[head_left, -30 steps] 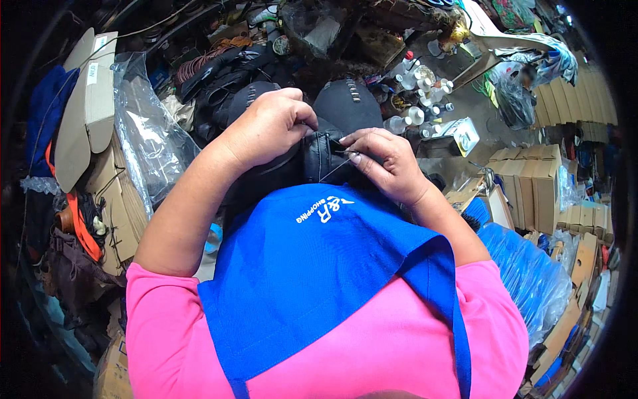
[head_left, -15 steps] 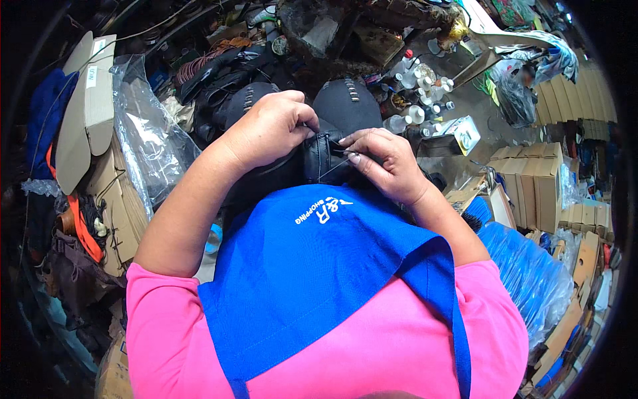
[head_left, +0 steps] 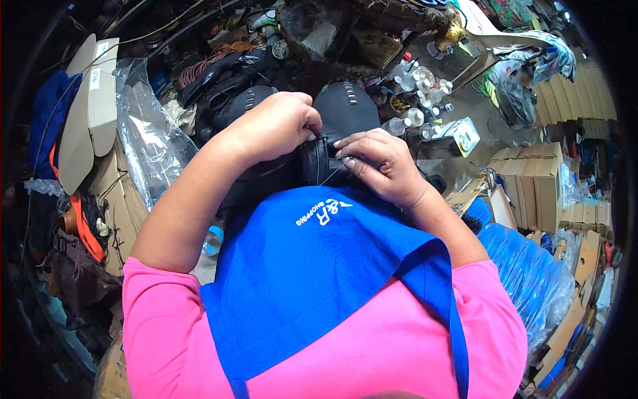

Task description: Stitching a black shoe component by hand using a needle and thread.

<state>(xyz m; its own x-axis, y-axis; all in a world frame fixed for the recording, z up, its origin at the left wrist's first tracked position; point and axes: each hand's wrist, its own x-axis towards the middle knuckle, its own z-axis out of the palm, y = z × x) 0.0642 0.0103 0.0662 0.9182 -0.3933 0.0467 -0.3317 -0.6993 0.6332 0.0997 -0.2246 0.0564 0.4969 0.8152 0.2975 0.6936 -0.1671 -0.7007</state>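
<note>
A black leather-like piece (head_left: 312, 163) with a stitched seam lies just beyond my blue apron (head_left: 319, 266). My left hand (head_left: 282, 126) is closed, its thumb and fingertips pinching the top edge of this piece. From the other side my right hand (head_left: 383, 163) grips it with bent fingers, thumb close to the forefinger. A thin thread (head_left: 327, 179) slants from near the right fingertips down toward the apron. Whether a needle is between those fingers is too small to make out. Beyond the hands rise two dark rounded forms (head_left: 345, 113) with pale stitches, the left one partly covered by my hand.
Several plastic bottles (head_left: 415, 116) stand ahead on the right, near a white box (head_left: 458, 136). Folded cardboard boxes (head_left: 531, 179) and a blue plastic-wrapped bundle (head_left: 518, 272) lie at the right. Cardboard sheets (head_left: 103, 100) and a clear plastic bag (head_left: 149, 133) are at the left.
Both hands stay at the black leather-like piece. The right thumb and fingertips have shifted slightly left and down, and the thread now runs at a different slant. My left arm has moved very little.
</note>
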